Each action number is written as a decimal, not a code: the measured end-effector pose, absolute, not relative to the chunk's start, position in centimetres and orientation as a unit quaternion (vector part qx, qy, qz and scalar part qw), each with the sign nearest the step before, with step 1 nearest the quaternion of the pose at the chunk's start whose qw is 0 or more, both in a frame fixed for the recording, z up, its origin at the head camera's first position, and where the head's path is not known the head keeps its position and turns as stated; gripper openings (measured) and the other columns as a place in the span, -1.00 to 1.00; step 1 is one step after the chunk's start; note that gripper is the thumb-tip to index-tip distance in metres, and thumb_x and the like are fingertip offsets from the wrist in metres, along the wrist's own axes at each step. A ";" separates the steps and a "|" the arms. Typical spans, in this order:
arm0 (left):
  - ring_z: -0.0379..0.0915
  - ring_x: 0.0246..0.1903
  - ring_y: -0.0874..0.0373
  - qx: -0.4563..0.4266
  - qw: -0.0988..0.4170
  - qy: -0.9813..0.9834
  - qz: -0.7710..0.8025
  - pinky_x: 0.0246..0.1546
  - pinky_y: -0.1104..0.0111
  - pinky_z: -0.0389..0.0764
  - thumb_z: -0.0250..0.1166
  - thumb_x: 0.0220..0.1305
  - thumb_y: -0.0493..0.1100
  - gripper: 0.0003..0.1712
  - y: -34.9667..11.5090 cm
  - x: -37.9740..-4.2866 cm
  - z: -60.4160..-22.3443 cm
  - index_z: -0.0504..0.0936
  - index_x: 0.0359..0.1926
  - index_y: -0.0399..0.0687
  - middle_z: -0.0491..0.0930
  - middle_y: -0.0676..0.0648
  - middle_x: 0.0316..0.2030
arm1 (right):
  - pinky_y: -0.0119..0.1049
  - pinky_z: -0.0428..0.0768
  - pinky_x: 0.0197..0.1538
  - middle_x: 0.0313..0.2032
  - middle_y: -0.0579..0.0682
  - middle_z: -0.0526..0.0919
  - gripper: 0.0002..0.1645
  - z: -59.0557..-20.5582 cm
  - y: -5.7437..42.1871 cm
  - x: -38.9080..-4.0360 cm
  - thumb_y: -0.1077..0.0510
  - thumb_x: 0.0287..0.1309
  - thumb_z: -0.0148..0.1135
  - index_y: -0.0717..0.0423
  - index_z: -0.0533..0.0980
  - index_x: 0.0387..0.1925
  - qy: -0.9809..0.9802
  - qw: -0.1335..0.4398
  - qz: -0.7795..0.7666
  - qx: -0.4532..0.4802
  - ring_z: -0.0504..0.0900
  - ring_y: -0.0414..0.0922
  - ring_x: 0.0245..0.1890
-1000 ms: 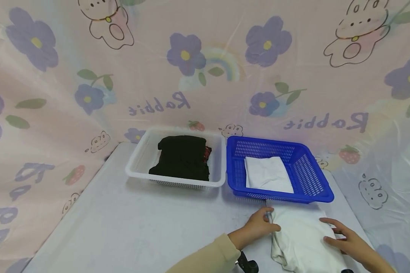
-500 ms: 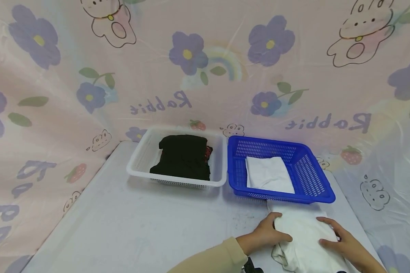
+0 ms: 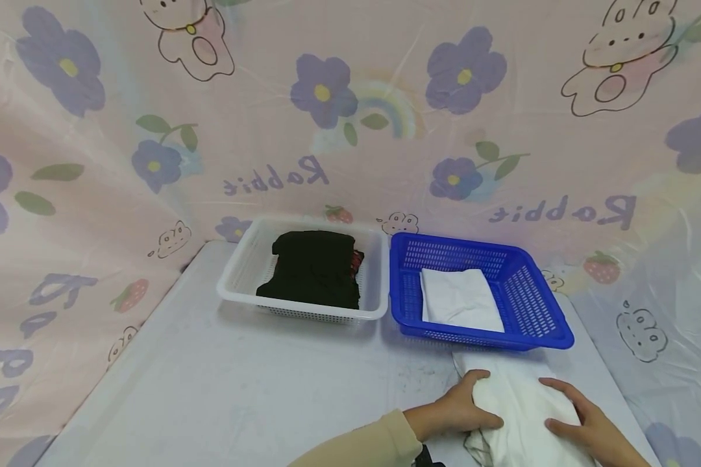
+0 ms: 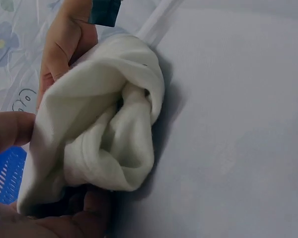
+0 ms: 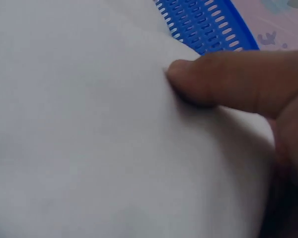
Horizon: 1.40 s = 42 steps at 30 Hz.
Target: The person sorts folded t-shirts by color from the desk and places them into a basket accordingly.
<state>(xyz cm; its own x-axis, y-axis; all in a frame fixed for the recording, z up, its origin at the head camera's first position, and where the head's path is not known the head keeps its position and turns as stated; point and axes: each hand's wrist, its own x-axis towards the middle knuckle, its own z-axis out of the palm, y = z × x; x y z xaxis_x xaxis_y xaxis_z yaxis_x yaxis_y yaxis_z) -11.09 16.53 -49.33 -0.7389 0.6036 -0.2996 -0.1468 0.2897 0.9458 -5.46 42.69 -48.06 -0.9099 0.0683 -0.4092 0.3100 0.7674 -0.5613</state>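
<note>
A folded white garment (image 3: 526, 415) lies at the front right of the table, its layers bunched and curled at the left end, as the left wrist view shows. My left hand (image 3: 464, 410) grips its left side, thumb on top and fingers curled beneath the edge. On the opposite side my right hand (image 3: 590, 425) holds the edge; in the right wrist view its thumb (image 5: 213, 82) presses into the white fabric. The fingers under the garment are mostly hidden. Just behind it stands a blue basket (image 3: 537, 338) with a folded white cloth (image 3: 461, 299) inside.
Left of the blue basket is a white basket (image 3: 233, 292) holding folded black clothing (image 3: 312, 269) with a reddish patterned piece (image 3: 356, 261) at its side. The table (image 3: 239, 389) has a pale cover. A printed curtain (image 3: 362, 162) rises behind and at both sides.
My left hand has moved right and toward me, further onto the garment. My right hand has drawn in against the other side. The garment's far edge has come slightly away from the blue basket.
</note>
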 end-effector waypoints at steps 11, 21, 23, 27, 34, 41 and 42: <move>0.37 -0.03 0.41 0.216 0.311 0.738 0.559 -0.03 0.45 0.44 0.47 -0.04 -0.24 -0.17 16.0 -10.0 -47.5 0.29 0.19 0.44 0.45 0.14 0.02 | -0.36 0.60 -0.12 0.36 0.23 0.23 0.00 -46.1 42.6 -2.9 -0.14 0.15 0.29 0.03 0.00 0.46 0.930 0.147 -0.320 0.103 0.47 -0.38 -0.08; 0.37 -0.14 0.50 0.330 0.258 0.717 0.557 -0.16 0.56 0.46 0.48 -0.02 -0.19 0.01 15.0 -9.5 -45.4 0.12 0.33 0.52 0.47 0.19 0.00 | -0.39 0.59 -0.40 -0.13 -0.74 0.22 -0.12 -43.2 42.2 -0.9 0.24 0.17 0.30 -0.16 0.12 0.43 0.929 0.012 -0.366 0.057 0.51 -0.42 -0.37; 0.37 -0.13 0.50 0.338 0.249 0.708 0.568 -0.17 0.57 0.47 0.48 -0.02 -0.21 0.04 14.9 -9.5 -45.1 0.09 0.35 0.52 0.43 0.18 0.03 | -0.32 0.62 -0.44 -0.14 -0.69 0.27 -0.11 -42.5 41.8 -0.8 0.27 0.18 0.28 -0.18 0.10 0.44 0.924 -0.001 -0.377 0.059 0.54 -0.37 -0.40; 0.38 -0.08 0.48 0.338 0.242 0.672 0.613 -0.20 0.57 0.51 0.44 0.00 -0.30 0.06 14.6 -9.9 -44.4 0.05 0.36 0.49 0.32 0.14 0.14 | -0.25 0.63 -0.46 -0.03 -0.68 0.27 -0.10 -41.0 41.0 -1.3 0.28 0.21 0.25 -0.15 0.07 0.47 0.925 -0.025 -0.377 0.043 0.54 -0.44 -0.34; 0.39 -0.05 0.39 0.308 0.195 0.636 0.680 -0.20 0.51 0.53 0.36 0.03 -0.40 0.01 13.9 -12.4 -42.9 0.09 0.36 0.44 0.28 0.08 0.17 | -0.32 0.64 -0.39 0.19 -0.43 0.22 -0.08 -39.2 40.1 -4.5 0.41 0.18 0.21 -0.03 0.06 0.47 0.906 -0.061 -0.417 -0.041 0.39 -0.59 -0.07; 0.40 0.03 0.32 0.264 0.133 0.650 0.700 -0.11 0.47 0.51 0.36 0.07 -0.37 -0.03 13.2 -15.6 -41.7 0.14 0.35 0.48 0.36 0.05 0.18 | -0.38 0.63 -0.34 0.32 -0.29 0.06 0.13 -38.0 38.5 -8.5 0.50 0.03 0.27 -0.07 -0.07 0.51 0.891 -0.065 -0.439 -0.095 0.38 -0.51 -0.05; 0.41 0.03 0.32 0.258 0.125 0.652 0.702 -0.11 0.47 0.51 0.36 0.08 -0.37 -0.03 13.2 -16.2 -41.5 0.15 0.35 0.50 0.38 0.05 0.17 | -0.38 0.62 -0.35 0.31 -0.30 0.06 0.15 -37.8 38.3 -9.0 0.45 0.03 0.30 -0.11 -0.08 0.51 0.900 -0.068 -0.422 -0.086 0.37 -0.52 -0.07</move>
<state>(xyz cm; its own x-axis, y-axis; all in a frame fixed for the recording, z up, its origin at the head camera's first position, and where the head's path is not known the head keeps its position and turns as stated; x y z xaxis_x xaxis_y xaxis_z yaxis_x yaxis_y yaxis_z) -16.16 13.20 -41.50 -0.8354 0.5120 0.1998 0.1618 -0.1184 0.9797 -8.98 38.26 -37.82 -0.9761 -0.0971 0.1945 -0.2117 0.6287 -0.7483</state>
